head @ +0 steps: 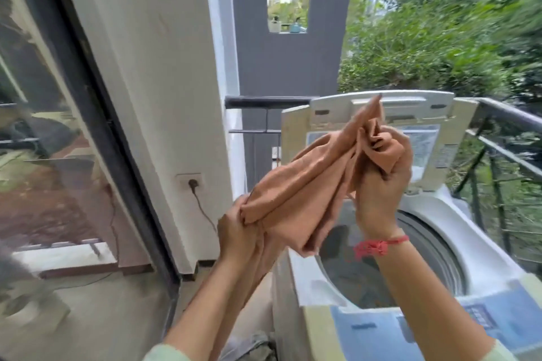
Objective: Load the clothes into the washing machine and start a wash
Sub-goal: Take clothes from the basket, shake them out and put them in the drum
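- Head view: the cloth is held stretched between both hands above the open washer, whose lid is raised upright behind.
- Its lower corner is bunched inside the left hand, whose fingers are clenched on it beside the washer's left rim.
- Its upper end is crumpled in the right hand, with the fingers curled round it; one tip sticks up before the lid.

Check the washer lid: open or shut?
Open. The lid stands raised at the back of the washing machine, and the drum below is exposed.
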Available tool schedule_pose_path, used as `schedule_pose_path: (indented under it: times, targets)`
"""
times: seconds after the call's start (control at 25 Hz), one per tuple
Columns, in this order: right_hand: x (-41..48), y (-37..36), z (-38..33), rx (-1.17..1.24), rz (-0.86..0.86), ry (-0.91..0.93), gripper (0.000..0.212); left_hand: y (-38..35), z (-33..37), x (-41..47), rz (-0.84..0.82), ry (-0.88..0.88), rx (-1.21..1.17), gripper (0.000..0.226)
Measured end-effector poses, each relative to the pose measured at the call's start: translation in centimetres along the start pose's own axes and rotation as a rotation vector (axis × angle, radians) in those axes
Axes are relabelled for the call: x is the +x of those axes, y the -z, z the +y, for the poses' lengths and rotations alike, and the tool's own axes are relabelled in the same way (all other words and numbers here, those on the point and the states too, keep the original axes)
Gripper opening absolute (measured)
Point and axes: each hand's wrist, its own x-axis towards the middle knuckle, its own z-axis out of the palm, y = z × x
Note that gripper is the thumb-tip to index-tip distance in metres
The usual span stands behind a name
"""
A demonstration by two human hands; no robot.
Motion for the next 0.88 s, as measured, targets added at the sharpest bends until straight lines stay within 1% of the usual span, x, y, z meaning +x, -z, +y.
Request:
schedule_pose_path:
  times: [0.08, 0.12, 0.16, 0.2, 0.24, 0.28, 0.32, 0.36, 0.4, 0.44, 0.48, 0.52, 0.56, 0.6, 0.68, 0.72, 0.76, 0.8, 0.88]
  targets:
    - [5.3, 5.9, 0.1, -0.302, 0.057, 0.156, 0.025, -5.0, 1.4, 1.3, 0.018, -0.174, 0.154, 0.021]
    - [7.8, 8.8, 0.2, -0.455, 0.107, 0.163, 0.024, -8.0, 2.6, 1.7, -0.017, -0.296, 0.2, 0.021]
    - [10.0, 11.8, 0.6, -0.504, 0.166, 0.14, 0.021, -11.5, 4.4, 1.6, -0.071, -0.395, 0.306, 0.026]
    - [12.0, 14.7, 1.1, -0.557, 0.194, 0.179, 0.022, -15.2, 4.7, 1.7, -0.149, -0.464, 0.424, 0.031]
    - [13.3, 17.4, 2.5, -0.727, 0.175, 0.234, 0.029, -18.3, 4.0, 1.8, -0.236, -0.462, 0.577, 0.033]
    - [14.2, 19.8, 4.0, -0.96, 0.06, 0.225, 0.041, -21.2, 2.0, 2.1, -0.354, -0.385, 0.778, 0.033]
    - [14.4, 22.1, 6.1, -1.124, -0.127, 0.118, 0.053, -23.0, 0.1, 2.0, -0.532, -0.268, 0.984, 0.035]
    - [13.9, 23.7, 7.7, -1.202, -0.32, -0.073, 0.06, -23.9, -2.1, 1.7, -0.707, -0.134, 1.163, 0.042]
    - [13.6, 25.7, 9.8, -1.267, -0.527, -0.3, 0.059, -24.2, -4.3, 1.2, -0.84, -0.018, 1.283, 0.055]
    - [13.1, 27.2, 11.7, -1.372, -0.768, -0.486, 0.05, -24.0, -6.1, 0.6, -0.906, 0.053, 1.325, 0.069]
    - [12.5, 28.5, 13.3, -1.486, -1.005, -0.627, 0.039, -23.2, -7.6, -0.2, -0.9, 0.084, 1.297, 0.079]
    - [11.9, 29.1, 14.6, -1.575, -1.207, -0.688, 0.033, -21.6, -8.7, -0.5, -0.849, 0.065, 1.237, 0.082]
    - [11.3, 28.7, 15.6, -1.646, -1.348, -0.662, 0.032, -19.5, -9.4, -0.8, -0.77, 0.033, 1.158, 0.079]
    - [10.4, 27.5, 16.2, -1.642, -1.426, -0.604, 0.034, -17.2, -10.1, -1.1, -0.661, 0.014, 1.077, 0.074]
    - [7.9, 23.5, 16.9, -1.484, -1.409, -0.442, 0.042, -11.9, -11.4, -1.6, -0.429, -0.035, 0.938, 0.072]
    - [6.2, 21.1, 16.9, -1.374, -1.385, -0.359, 0.05, -9.4, -12.1, -2.0, -0.363, -0.037, 0.872, 0.076]
    - [4.2, 18.3, 16.5, -1.248, -1.386, -0.281, 0.061, -7.0, -12.8, -2.7, -0.341, -0.021, 0.818, 0.082]
    - [2.0, 15.4, 16.0, -1.145, -1.435, -0.222, 0.073, -4.8, -13.9, -3.3, -0.344, 0.008, 0.79, 0.089]
    - [-3.0, 9.8, 15.7, -1.04, -1.598, -0.187, 0.096, -0.9, -15.8, -4.6, -0.368, 0.112, 0.782, 0.099]
